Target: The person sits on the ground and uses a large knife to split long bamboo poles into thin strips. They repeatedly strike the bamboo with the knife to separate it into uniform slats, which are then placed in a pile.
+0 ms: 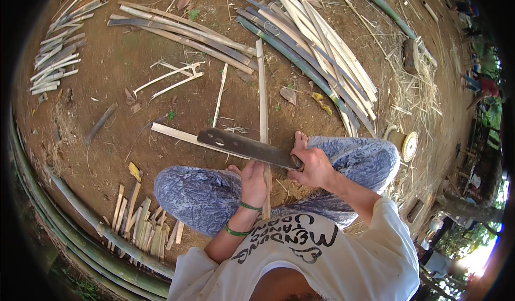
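Observation:
My right hand (313,167) is closed round the handle of a machete (236,144), whose wide dark blade points left. The blade lies across a long pale bamboo strip (263,97) that runs away from me between my knees. Just below the blade, my left hand (253,186) is closed on that strip, its lower end reaching toward my shirt. Another pale strip (174,133) rests on the ground, partly beneath the blade. Whether the edge is cutting into the strip cannot be made out.
Long split bamboo strips (316,49) lie at the far right, with another bundle (188,33) far left. Short pieces (53,65) are piled at the left edge; more (142,228) stand near bamboo poles (102,258). A spool (409,146) sits right of my knee. People are in the distance at right.

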Tool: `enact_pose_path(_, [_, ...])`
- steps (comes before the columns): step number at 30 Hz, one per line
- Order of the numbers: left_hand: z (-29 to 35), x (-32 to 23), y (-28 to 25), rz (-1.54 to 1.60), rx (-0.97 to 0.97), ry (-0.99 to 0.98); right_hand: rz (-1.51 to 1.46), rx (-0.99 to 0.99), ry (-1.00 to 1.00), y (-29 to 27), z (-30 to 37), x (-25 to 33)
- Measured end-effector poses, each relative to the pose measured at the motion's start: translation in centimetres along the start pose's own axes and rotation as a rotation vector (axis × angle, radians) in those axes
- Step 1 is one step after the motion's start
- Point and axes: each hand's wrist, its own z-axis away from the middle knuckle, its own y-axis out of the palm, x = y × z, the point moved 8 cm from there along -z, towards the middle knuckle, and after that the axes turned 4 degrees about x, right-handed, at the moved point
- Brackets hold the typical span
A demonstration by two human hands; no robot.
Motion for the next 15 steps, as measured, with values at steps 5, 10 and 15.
enact_pose_path(5, [0.7,-3.5,2.0,0.26,0.083,0.056,-0.034,0.021,-0.201,1.4,1.2,2.8])
enact_pose_path(10, [-1.5,1.4,0.0,0.251,0.036,0.077,0.028,0.012,-0.152,2.8,1.7,1.7])
enact_pose_path(15, [-0.9,2.8,0.4,0.333,0.071,-0.006,0.128,0.016,-0.09,2.0,1.5,0.2])
